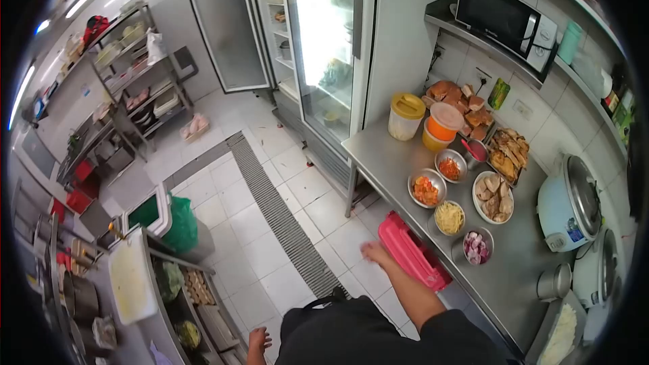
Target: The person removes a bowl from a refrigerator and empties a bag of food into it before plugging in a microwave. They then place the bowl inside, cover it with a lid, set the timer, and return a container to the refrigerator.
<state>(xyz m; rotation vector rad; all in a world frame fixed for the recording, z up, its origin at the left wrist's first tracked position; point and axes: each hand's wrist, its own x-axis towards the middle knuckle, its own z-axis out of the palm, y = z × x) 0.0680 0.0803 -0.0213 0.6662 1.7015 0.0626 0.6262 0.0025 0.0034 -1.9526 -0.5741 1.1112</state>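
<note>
My right hand [374, 252] hangs over the tiled floor, left of the steel table [378, 143] and beside a pink-red plastic crate [409, 250] under its edge. Nothing shows in it; its fingers look loose and slightly blurred. Low by my body, my left hand [259, 341] has its fingers apart and is empty, near the shelved counter on the left. On the table are bowls of chopped orange-red vegetable [425, 190], a container of pale yellow strips [449, 218], a pot of chopped purple onion [476, 248] and an oval dish of meat pieces [493, 197].
A glass-door fridge [324, 47] stands ahead, another door swung open [226, 27]. A floor drain grate [280, 220] runs down the aisle. To the left are a bin with a green bag [182, 223] and a white cutting board [132, 280]. Rice cookers [571, 203] stand at right.
</note>
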